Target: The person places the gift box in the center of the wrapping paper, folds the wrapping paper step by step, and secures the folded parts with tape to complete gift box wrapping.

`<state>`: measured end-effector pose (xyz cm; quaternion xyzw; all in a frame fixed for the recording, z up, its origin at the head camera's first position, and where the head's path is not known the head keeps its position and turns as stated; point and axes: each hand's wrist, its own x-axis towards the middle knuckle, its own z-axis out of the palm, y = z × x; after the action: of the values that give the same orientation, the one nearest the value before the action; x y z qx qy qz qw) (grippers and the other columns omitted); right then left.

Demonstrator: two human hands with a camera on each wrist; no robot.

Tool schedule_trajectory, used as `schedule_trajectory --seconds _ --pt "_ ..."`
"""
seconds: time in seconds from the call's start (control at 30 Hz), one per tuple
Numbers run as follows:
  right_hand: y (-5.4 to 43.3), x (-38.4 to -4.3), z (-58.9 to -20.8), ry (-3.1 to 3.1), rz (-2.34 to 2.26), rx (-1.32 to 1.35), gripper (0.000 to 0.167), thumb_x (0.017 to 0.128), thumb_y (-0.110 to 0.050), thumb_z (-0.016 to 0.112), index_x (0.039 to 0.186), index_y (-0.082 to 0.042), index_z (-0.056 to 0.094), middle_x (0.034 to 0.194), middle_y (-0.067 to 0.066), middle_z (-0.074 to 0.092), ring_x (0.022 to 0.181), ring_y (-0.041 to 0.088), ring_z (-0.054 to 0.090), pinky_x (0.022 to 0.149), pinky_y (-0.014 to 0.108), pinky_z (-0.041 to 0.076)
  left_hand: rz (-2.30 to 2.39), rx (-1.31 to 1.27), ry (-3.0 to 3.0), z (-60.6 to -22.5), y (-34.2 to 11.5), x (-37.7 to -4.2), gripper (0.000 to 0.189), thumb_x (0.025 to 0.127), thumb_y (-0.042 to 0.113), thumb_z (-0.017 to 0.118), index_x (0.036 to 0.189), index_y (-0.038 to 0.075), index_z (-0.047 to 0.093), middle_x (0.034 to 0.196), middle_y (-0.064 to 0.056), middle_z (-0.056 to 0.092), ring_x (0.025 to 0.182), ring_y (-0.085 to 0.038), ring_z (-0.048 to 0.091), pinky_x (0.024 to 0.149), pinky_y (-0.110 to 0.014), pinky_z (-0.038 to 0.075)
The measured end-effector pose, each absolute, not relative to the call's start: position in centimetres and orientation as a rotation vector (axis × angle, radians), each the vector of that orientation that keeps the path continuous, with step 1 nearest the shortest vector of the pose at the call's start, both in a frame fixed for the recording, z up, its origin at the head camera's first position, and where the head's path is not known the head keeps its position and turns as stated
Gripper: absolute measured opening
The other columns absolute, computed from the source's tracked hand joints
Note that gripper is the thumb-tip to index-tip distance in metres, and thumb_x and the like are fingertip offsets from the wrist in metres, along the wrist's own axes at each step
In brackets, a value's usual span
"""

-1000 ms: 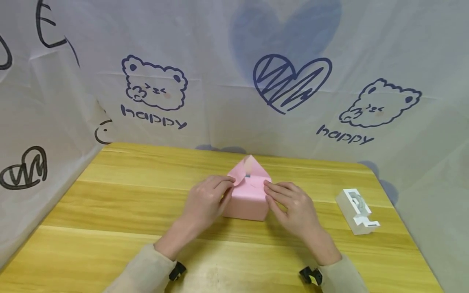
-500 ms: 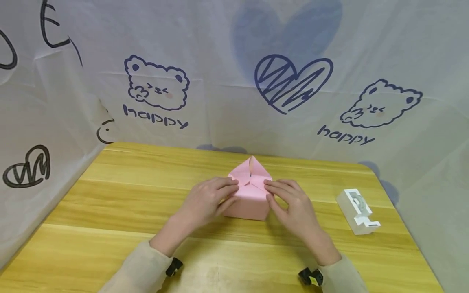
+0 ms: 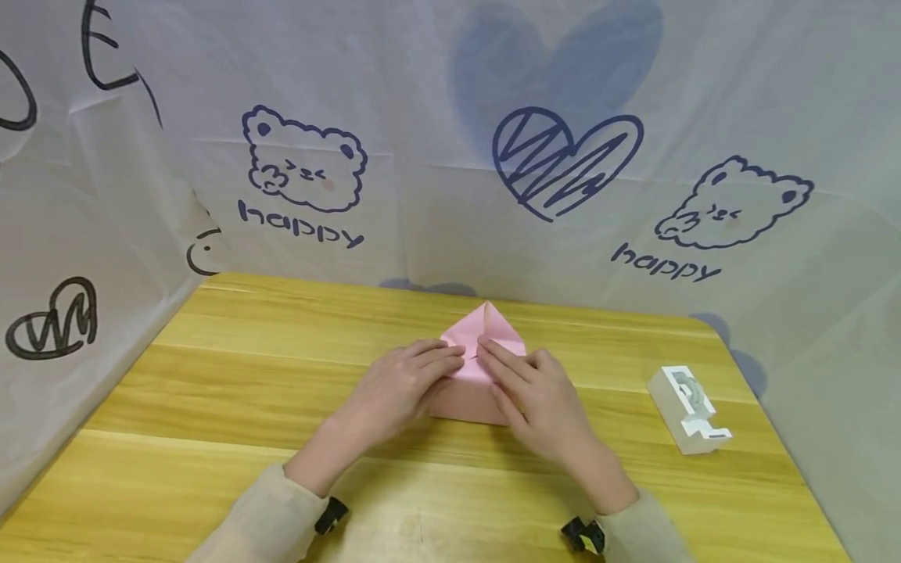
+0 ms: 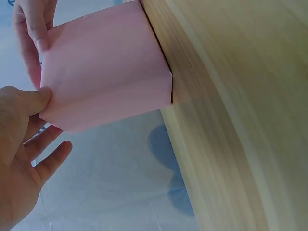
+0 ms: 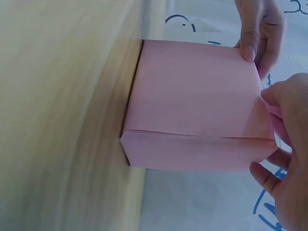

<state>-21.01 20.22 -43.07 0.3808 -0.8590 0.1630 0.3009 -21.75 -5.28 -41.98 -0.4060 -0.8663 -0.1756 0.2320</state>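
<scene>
A box wrapped in pink paper (image 3: 468, 403) stands on the table, with a pointed paper flap (image 3: 496, 324) rising at its far side. My left hand (image 3: 397, 383) holds the top left of the box, fingers on the folded paper and thumb at the near edge. The left wrist view shows that thumb (image 4: 38, 100) against the pink face. Across the top right lies my right hand (image 3: 538, 395), fingertips on the folds near the middle. Its thumb touches the box's near upper edge, as the right wrist view shows beside the pink face (image 5: 202, 91). The fingers hide part of the top folds.
A white tape dispenser (image 3: 686, 410) with a roll in it stands at the right on the wooden table (image 3: 211, 375). White cloth (image 3: 422, 195) with drawn bears and hearts hangs behind the table and along its sides.
My right hand has moved left from the box's right edge onto the middle of the top. My left fingers have moved slightly right, and the left side of the flap now lies folded inward.
</scene>
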Motion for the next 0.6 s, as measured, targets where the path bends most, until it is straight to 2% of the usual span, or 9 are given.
schedule_trajectory --seconds 0.2,0.4,0.6 --pt "19.6 -20.9 -42.9 -2.373 0.330 0.960 0.045 0.105 -0.035 0.056 0.143 -0.014 0.065 0.147 -0.001 0.063 0.096 0.027 0.056 0.081 0.042 0.048 -0.437 -1.108 -2.437 -42.0 -5.4 -21.4 0.040 0.099 0.014 0.070 0.139 0.006 0.066 0.143 -0.009 0.065 0.134 -0.029 0.059 0.112 -0.044 0.048" --pt "19.4 -21.0 -43.0 -2.377 0.336 0.934 0.048 0.101 -0.038 0.061 0.141 -0.013 0.067 0.144 0.002 0.065 0.089 0.025 0.051 0.076 0.039 0.044 -0.331 -1.109 -2.490 -42.2 -6.0 -21.1 0.053 0.101 0.022 0.068 0.150 0.005 0.055 0.156 -0.010 0.052 0.144 -0.030 0.050 0.116 -0.048 0.043" --pt "19.4 -21.0 -43.2 -2.381 0.352 0.918 0.047 0.097 -0.036 0.066 0.139 -0.014 0.068 0.143 0.000 0.065 0.086 0.023 0.049 0.074 0.037 0.041 -0.276 -1.084 -2.547 -42.1 -6.5 -21.1 0.059 0.101 0.029 0.068 0.153 0.008 0.052 0.160 -0.008 0.047 0.146 -0.029 0.046 0.118 -0.050 0.040"
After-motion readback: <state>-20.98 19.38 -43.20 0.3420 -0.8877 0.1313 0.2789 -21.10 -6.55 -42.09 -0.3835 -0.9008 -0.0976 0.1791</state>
